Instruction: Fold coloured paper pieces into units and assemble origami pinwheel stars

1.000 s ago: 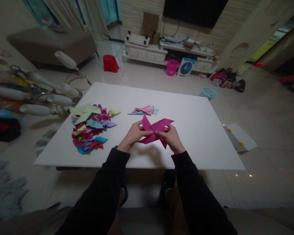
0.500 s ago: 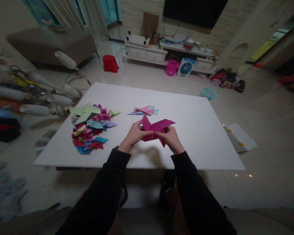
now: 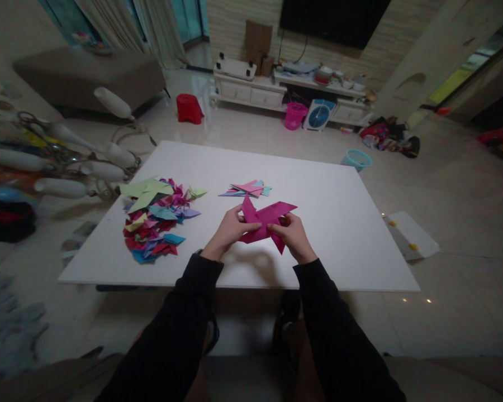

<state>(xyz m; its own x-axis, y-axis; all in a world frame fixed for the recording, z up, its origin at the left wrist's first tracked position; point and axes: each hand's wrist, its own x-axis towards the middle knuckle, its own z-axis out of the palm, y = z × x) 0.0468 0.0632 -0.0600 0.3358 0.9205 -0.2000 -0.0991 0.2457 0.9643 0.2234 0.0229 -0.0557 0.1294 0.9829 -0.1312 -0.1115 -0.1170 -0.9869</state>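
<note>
A magenta origami pinwheel (image 3: 263,220) of folded paper, with pointed flaps sticking out, is held up over the near part of the white table (image 3: 318,223). My left hand (image 3: 230,230) pinches its left side, thumb on the front face. On its right side my right hand (image 3: 294,237) grips it the same way, with the thumb near the middle. The fingers behind the paper are mostly hidden. Beyond the pinwheel lies a small stack of folded paper pieces (image 3: 249,188) in pink, light blue and purple.
A heap of colourful folded paper shapes (image 3: 155,218) covers the table's left side. White lamp arms (image 3: 62,187) reach close to the left edge. Behind the table stand a red stool (image 3: 189,109), a pink basket (image 3: 295,115) and a turquoise basket (image 3: 357,160).
My thumbs have moved slightly apart on the pinwheel, baring more of its middle. Its right flaps have shifted a little left and down. The other papers lie unchanged.
</note>
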